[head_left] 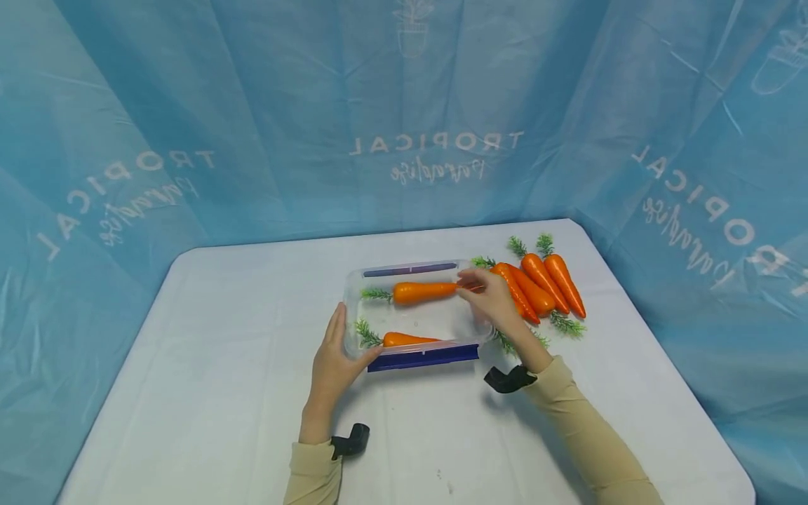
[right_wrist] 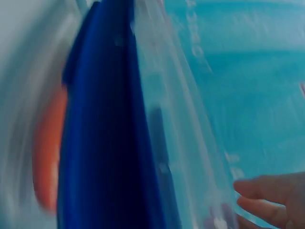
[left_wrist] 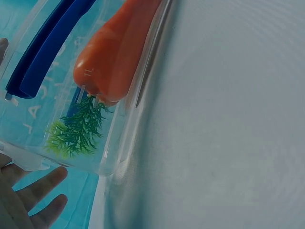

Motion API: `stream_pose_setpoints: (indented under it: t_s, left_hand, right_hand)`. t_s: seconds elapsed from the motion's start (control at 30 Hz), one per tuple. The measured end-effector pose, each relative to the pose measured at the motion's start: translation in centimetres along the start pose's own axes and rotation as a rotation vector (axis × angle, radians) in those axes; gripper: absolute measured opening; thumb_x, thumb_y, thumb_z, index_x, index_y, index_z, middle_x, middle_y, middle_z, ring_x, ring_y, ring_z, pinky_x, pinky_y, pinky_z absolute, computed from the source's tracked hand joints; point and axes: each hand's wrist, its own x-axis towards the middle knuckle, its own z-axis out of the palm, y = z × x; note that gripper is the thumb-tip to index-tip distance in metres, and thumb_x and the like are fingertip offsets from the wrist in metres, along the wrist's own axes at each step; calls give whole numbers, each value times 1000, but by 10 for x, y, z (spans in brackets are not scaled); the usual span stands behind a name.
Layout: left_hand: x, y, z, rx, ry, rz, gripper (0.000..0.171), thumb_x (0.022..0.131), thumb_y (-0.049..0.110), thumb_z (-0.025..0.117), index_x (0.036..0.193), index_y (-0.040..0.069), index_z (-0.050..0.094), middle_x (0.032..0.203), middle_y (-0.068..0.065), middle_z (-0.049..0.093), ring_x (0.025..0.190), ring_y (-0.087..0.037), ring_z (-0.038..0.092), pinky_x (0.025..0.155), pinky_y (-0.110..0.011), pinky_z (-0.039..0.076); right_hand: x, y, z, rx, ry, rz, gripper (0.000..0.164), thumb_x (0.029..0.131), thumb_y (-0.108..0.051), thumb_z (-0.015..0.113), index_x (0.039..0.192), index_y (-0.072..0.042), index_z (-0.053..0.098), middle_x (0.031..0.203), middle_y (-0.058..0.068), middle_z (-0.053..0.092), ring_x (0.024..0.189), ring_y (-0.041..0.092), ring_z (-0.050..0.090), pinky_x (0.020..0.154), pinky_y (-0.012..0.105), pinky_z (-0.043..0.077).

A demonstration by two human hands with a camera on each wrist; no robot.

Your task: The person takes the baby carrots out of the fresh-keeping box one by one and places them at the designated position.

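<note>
A clear plastic box [head_left: 416, 324] with blue clip flaps [head_left: 423, 358] stands open-topped on the table. My left hand [head_left: 331, 358] grips its near left corner, fingers along the left wall and thumb at the front rim. Inside, one carrot [head_left: 419, 292] lies toward the back with its green top to the left. Another carrot [head_left: 407, 339] lies along the front wall, its top also leftward. My right hand [head_left: 489, 294] reaches over the right end of the box and pinches the pointed tip of the back carrot between thumb and fingers.
Several more carrots [head_left: 562, 284] lie in a heap to the right of the box, partly hidden behind my right hand. A white cloth [head_left: 240, 365] covers the table. Blue printed curtains [head_left: 284, 140] hang around its back and sides.
</note>
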Motion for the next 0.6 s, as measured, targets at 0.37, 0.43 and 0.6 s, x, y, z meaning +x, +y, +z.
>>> stream_pose_setpoints:
  t_s: [0.37,0.43,0.6]
  left_hand:
    - [0,1,0,2,-24,-21,105,75,51,75,154,11,17,160,-9,21,143,-34,31,113,-54,30]
    - [1,1,-1,7,-22,-18,105,75,51,75,153,11,17,160,-9,21,142,-35,32,113,-54,31]
    - [1,2,-2,14,-12,-12,105,75,50,75,153,9,19,159,-11,22,142,-35,32,113,-53,31]
  right_hand:
    - [16,-2,56,-37,-515,50,40,84,-7,70,119,8,59,94,18,71,86,24,68,82,32,58]
    - [16,-3,58,-32,-563,64,42,83,-7,70,120,9,58,94,19,71,86,24,68,82,32,58]
    - [16,-6,60,-29,-701,111,43,85,-10,69,123,7,57,99,19,70,86,21,68,80,30,58]
